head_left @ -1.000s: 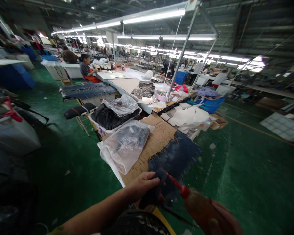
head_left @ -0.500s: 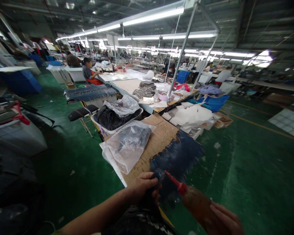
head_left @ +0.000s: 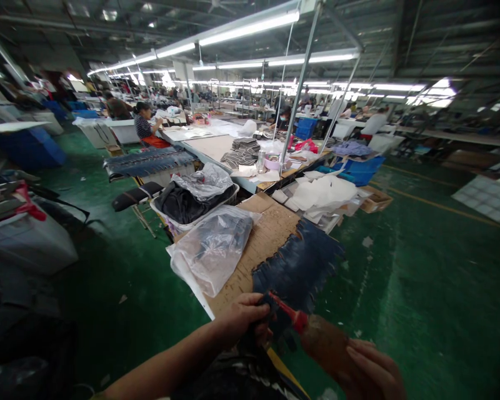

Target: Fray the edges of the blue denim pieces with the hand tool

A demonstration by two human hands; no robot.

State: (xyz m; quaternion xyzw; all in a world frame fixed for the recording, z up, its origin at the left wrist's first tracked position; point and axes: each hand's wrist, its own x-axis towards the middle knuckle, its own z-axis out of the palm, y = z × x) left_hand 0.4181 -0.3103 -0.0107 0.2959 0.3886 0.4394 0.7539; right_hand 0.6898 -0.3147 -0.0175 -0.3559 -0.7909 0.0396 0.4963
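Note:
My left hand point(head_left: 245, 316) is closed, pinching a small dark blue piece point(head_left: 270, 303) between thumb and fingers; its exact kind is hard to make out. In my right hand point(head_left: 373, 361) lies a brownish squeeze bottle point(head_left: 329, 344) with a long red nozzle, tilted so that the tip points left. That tip is at the dark piece; whether they touch I cannot tell. Beyond both hands, overlapping dark blue strips point(head_left: 300, 261) with ragged edges cover the right part of a brown cardboard sheet point(head_left: 270, 216).
A clear plastic bag point(head_left: 212, 244) lies on the cardboard's left side. Behind it stands a white basket point(head_left: 191, 222) with black material. White sheets point(head_left: 325, 191) are piled at the back right. A person point(head_left: 145, 125) sits by the long table point(head_left: 208, 145). Green floor point(head_left: 391, 289) extends at right.
The bottle and my right hand have moved left, bringing the red nozzle tip to the dark piece. My left hand keeps its pinch. The whole view has shifted slightly.

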